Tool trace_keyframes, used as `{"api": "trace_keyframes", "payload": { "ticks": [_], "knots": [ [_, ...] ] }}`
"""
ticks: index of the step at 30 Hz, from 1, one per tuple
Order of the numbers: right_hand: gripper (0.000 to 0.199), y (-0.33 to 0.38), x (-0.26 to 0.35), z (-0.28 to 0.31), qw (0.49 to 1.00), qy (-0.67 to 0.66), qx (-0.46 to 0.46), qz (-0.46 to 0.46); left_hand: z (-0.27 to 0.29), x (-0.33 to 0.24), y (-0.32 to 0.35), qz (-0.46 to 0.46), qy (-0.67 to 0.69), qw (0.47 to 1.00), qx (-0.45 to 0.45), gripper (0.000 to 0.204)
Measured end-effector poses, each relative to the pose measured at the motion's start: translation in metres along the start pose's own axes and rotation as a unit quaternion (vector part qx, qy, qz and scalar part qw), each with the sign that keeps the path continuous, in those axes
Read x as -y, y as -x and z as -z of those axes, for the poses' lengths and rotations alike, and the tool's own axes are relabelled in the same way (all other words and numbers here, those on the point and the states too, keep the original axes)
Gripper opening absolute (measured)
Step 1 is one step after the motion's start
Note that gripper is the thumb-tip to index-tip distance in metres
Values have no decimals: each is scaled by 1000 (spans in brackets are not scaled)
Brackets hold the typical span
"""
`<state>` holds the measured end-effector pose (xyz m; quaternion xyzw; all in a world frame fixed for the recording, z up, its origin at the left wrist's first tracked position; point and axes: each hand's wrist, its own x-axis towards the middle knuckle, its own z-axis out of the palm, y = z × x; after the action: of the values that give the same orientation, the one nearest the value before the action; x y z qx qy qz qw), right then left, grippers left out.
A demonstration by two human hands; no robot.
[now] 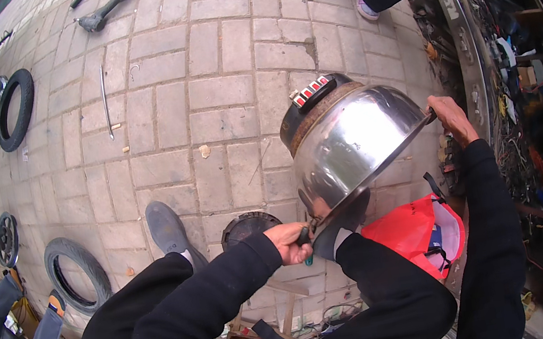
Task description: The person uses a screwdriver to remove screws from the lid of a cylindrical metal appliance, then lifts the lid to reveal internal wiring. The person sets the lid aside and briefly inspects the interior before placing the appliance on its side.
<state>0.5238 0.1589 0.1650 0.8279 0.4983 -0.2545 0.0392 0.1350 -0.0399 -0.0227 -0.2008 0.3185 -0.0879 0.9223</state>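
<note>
Brick paving [225, 92]; mirror-bright metal pot [359, 135], tilted, rusty-banded; hands [291, 242] [453, 118] clamped on opposite sides.

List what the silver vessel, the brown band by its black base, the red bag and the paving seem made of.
Silver vessel: polished metal, perhaps stainless steel; mirror-like highlights.
Brown band: probably rusted metal; dull, blotchy surface.
Red bag: plastic or coated fabric; smooth, slightly creased.
Paving: matte brick or concrete; pale, jointed blocks.

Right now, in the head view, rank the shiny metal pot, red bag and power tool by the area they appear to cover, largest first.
1. Shiny metal pot
2. Red bag
3. Power tool
</note>
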Motion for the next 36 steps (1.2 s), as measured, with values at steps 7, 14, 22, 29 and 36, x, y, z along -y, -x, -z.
{"api": "trace_keyframes", "payload": {
  "ticks": [7,14,22,29,36],
  "knots": [
    [53,-42,14,1,997,58,53,9,-17,29,-50,93,54,989,97,15],
    [47,-68,20,-17,995,15,101,14,-21,46,-78,59,105,987,102,15],
    [39,-74,33,-35,991,-4,135,9,-25,55,-88,53,130,986,90,22],
    [41,-78,24,-48,986,-11,163,25,-19,62,-93,52,130,987,78,21],
    [39,-86,13,-57,984,-42,163,50,-16,62,-95,43,149,985,76,21]
  ]
}}
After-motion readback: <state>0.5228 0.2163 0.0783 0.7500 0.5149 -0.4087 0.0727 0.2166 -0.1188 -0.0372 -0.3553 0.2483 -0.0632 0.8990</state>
